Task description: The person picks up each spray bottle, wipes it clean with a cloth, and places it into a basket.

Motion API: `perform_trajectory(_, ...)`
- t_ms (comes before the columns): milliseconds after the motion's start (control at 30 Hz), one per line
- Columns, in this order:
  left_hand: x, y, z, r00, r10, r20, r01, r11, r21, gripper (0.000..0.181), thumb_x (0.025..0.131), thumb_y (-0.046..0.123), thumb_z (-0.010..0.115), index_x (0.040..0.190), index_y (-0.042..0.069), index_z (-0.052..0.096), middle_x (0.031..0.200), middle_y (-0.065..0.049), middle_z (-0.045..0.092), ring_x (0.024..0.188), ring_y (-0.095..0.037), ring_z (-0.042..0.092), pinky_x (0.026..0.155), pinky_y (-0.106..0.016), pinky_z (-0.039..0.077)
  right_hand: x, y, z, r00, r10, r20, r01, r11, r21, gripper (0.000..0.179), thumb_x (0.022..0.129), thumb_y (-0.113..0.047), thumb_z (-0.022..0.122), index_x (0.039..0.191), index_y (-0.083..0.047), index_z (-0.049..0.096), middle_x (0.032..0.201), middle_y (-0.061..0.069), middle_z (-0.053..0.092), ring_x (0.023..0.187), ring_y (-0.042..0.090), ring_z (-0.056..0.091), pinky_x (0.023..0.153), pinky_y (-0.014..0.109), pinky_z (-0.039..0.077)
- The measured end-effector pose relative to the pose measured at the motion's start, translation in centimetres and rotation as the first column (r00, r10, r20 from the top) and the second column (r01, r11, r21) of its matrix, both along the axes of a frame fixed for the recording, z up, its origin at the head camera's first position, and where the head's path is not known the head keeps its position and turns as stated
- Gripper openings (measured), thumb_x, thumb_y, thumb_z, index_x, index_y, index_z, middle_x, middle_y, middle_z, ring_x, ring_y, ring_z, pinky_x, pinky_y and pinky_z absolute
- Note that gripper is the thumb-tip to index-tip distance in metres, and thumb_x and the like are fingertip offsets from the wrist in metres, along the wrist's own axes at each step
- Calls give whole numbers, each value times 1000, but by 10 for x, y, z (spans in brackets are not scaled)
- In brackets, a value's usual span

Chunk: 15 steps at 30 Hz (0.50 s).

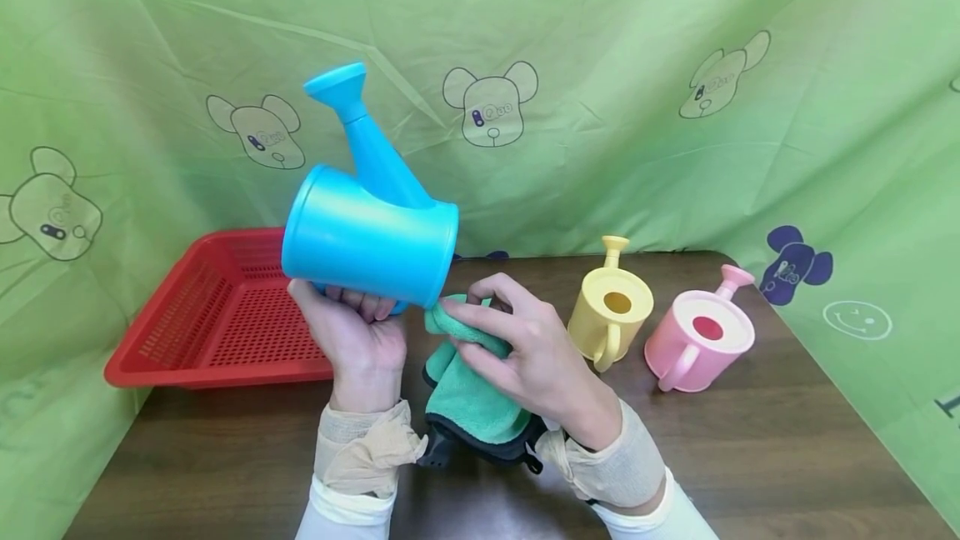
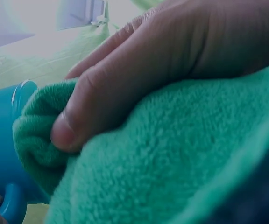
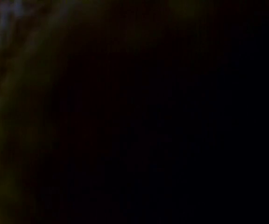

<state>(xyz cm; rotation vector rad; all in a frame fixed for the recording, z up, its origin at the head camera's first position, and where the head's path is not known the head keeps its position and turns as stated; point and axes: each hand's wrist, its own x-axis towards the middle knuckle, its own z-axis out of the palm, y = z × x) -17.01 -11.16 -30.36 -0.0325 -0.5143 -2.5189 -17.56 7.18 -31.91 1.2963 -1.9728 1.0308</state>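
Observation:
A blue watering can is held up on its side, its spout pointing up and to the left. My left hand holds it from below, with curled fingers by the handle, which is mostly hidden in the head view. In the left wrist view the can's blue handle shows at a fingertip. Between the thumb and fingers of my right hand is a bunched green cloth with a black edge. Its folded part lies against the can's right-hand end. The right wrist view is almost black.
A red plastic basket stands on the brown table at the left. To the right are a yellow watering can and a pink watering can, both upright. A green printed curtain hangs behind the table.

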Motion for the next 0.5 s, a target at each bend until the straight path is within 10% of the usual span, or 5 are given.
perform_trajectory(500,5,5,2,971,-239,-29,240,955,175,52,112,33,34,62,19,29,46,4,33,37,-9,28,46,-19,16,-8,25,12,993,-121,1,118,961,-252,34,87,-2,78,121,-7,78,103,13,65,85,18,59,69,22,45)
